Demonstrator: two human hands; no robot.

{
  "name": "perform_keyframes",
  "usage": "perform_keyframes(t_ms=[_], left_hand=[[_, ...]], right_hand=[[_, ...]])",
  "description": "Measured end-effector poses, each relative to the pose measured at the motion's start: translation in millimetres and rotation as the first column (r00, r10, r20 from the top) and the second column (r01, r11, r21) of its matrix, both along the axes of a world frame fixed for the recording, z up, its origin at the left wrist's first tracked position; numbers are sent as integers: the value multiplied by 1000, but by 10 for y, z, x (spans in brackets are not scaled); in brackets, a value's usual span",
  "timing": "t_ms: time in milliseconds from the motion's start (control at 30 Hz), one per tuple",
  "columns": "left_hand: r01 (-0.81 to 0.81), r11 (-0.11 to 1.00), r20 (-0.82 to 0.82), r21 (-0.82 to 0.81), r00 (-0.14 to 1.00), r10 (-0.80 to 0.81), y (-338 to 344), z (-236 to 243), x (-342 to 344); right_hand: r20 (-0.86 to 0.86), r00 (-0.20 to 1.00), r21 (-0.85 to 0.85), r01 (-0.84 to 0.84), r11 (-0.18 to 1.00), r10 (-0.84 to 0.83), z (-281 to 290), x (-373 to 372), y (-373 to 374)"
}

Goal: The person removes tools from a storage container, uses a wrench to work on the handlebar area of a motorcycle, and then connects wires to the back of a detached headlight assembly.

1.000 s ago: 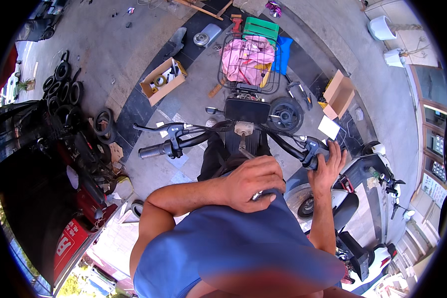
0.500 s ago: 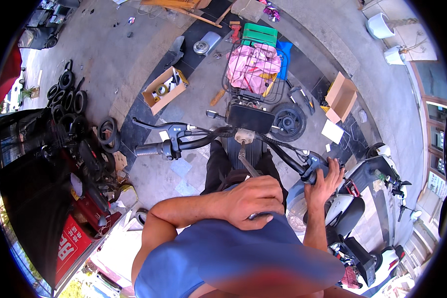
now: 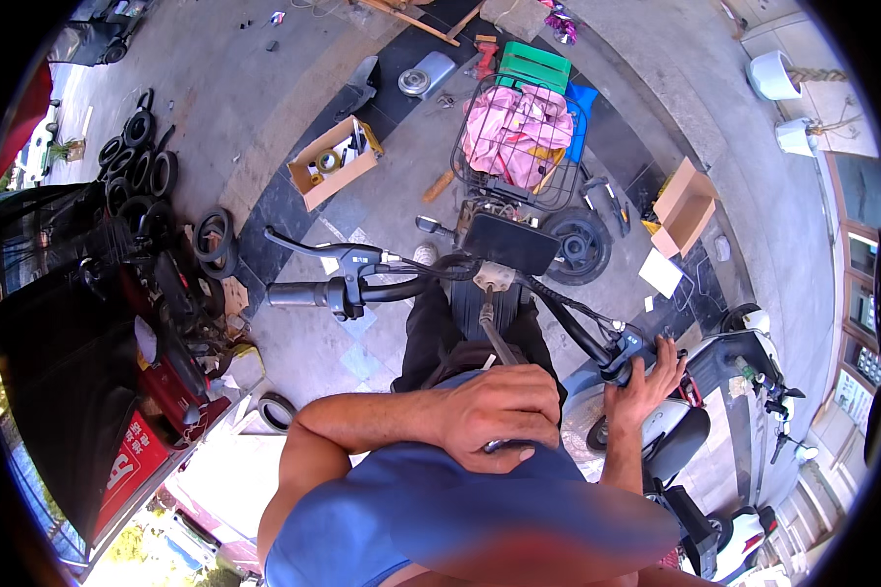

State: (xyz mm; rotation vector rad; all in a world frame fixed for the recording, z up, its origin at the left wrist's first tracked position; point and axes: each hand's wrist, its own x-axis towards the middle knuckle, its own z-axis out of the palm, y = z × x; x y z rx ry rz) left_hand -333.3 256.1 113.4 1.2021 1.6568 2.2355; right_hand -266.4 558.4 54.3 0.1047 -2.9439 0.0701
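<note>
My left hand [image 3: 504,416] is closed in a fist around the end of a wrench with a long metal shaft [image 3: 500,342]. Its far end meets the clamp [image 3: 494,279] at the middle of the handlebar [image 3: 394,291]; the end inside my fist is hidden. On the right, my right hand [image 3: 646,383] grips the bar's right end beside the black control housing [image 3: 621,358], fingers over the grip. The left grip [image 3: 299,293] and brake lever [image 3: 303,241] are untouched. A dark display [image 3: 509,243] sits ahead of the clamp, and a wire basket [image 3: 465,147] holds pink cloth [image 3: 517,132].
Ahead on the ground lie an open carton [image 3: 335,186] of tapes, a loose wheel [image 3: 578,245], a green crate [image 3: 533,67] and another carton [image 3: 683,207]. Several tyres [image 3: 139,127] are piled at left. Parked scooters [image 3: 680,440] stand close by on the right.
The view has turned slightly, and the ground items sit farther right. The handlebar's right end and my right hand appear a little lower. My left hand keeps its hold on the wrench.
</note>
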Motion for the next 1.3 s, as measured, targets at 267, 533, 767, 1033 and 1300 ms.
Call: perform_keyframes(t_ms=[267,533,767,1033,1300], left_hand=[[-75,997,16,17,997,75,-149,-7,-42],[-262,965,24,-24,965,262,-296,-37,118],[-425,902,62,-68,901,429,-543,-70,335],[-535,843,65,-49,841,537,-720,-158,497],[-586,811,58,0,809,585,-655,-197,605]], right_hand=[[67,988,3,-137,991,137,249,-510,45],[150,853,82,-514,854,500,731,-1643,-357],[144,572,82,-820,566,808,939,-2404,-1126],[257,430,137,-903,408,865,1004,-2615,-1592],[261,378,196,-922,335,888,990,-2669,-1662]])
